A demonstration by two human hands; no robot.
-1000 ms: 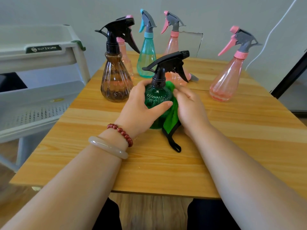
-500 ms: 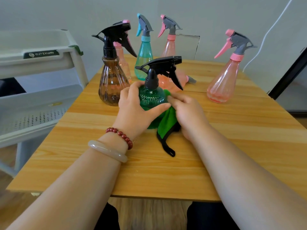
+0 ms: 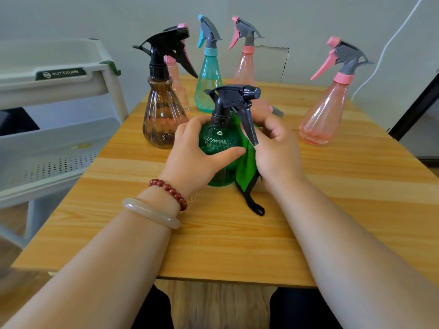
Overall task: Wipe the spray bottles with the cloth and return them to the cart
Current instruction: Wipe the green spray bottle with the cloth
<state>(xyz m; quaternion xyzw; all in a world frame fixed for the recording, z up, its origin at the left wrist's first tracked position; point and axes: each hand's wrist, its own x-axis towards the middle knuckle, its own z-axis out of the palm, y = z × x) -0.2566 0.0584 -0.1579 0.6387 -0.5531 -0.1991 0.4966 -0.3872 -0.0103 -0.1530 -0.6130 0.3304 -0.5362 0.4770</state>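
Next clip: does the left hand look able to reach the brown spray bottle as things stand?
Probably yes: the brown bottle stands close beside the left hand with nothing between them, though that hand grips the green bottle and must release it first.

Left hand (image 3: 194, 150): gripping green spray bottle (image 3: 219, 148) upright on wooden table (image 3: 237, 245).
Right hand (image 3: 276, 150): pressing green cloth (image 3: 247, 162) against bottle's side.
Cart (image 3: 59, 129): left of table.
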